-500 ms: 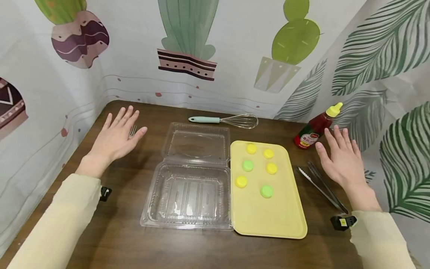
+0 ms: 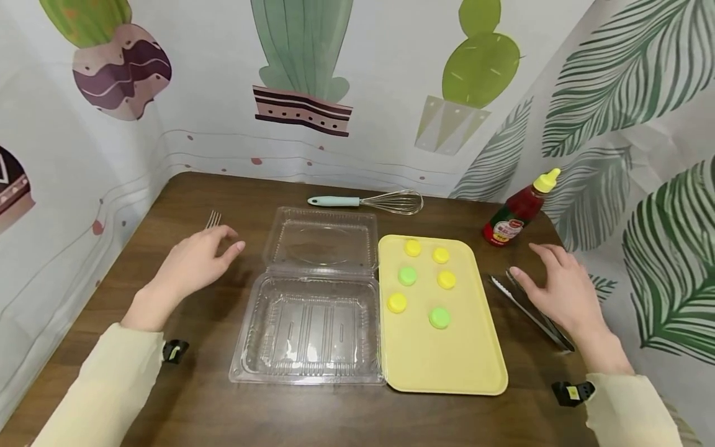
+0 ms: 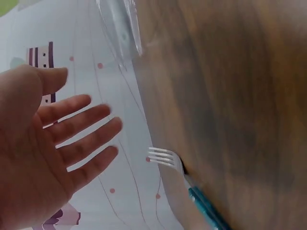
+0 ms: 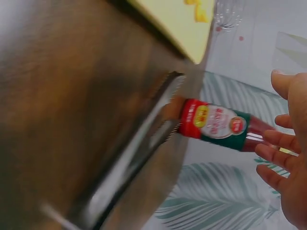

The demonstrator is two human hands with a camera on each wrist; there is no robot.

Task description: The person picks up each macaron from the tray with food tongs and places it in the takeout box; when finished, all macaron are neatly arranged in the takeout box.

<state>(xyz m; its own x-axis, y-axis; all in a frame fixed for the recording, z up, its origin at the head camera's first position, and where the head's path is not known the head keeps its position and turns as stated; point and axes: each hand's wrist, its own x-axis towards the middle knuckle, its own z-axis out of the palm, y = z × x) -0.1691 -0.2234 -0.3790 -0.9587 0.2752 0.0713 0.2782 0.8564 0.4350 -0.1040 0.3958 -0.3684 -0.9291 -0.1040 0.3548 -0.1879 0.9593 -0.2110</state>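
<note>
My left hand (image 2: 192, 264) hovers over the left side of the table, fingers loosely bent, holding nothing. Below it lies a fork (image 3: 165, 157) with a teal handle; in the head view only its tines show past the hand. On the right, my right hand (image 2: 566, 292) hangs relaxed above a pair of metal tongs (image 4: 129, 158), nothing in its grasp. Behind that hand stands a red sauce bottle (image 2: 511, 217) with a yellow cap. Between the hands, an open clear plastic container (image 2: 307, 376) sits against a yellow tray (image 2: 447, 366).
Several yellow and green bottle-cap-like discs (image 2: 439, 318) lie on the tray. A whisk (image 2: 335, 201) with a pale blue handle rests at the back of the wooden table (image 2: 313, 416). A printed cloth (image 2: 385, 74) hangs right behind the table.
Both hands have gone from spread, straight fingers to loosely bent ones and have lowered slightly. The view has shifted a little; the objects on the table stay put.
</note>
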